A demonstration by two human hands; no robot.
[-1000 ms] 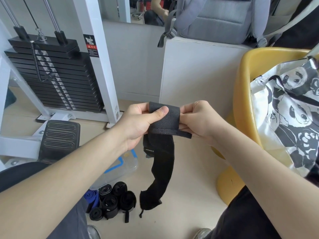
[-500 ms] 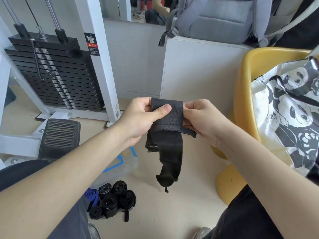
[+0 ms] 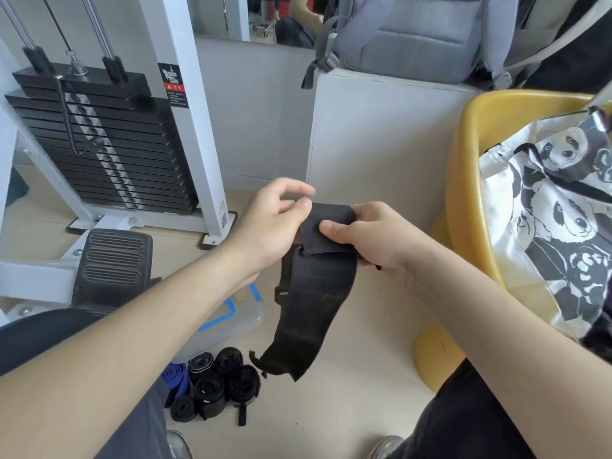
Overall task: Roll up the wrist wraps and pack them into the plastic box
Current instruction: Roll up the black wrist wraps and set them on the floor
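Currently, head view only: the right hand (image 3: 374,240) pinches the folded top of a black wrist wrap (image 3: 314,293), thumb on its front. At the same edge the left hand (image 3: 265,226) has its thumb touching and forefinger lifted; whether it grips from behind cannot be told. The tail hangs loose above the floor (image 3: 364,376), so the roll is barely begun. Several rolled wraps (image 3: 218,382) lie just beside the plastic box (image 3: 231,319), none seen inside. Judged: packing not yet started.
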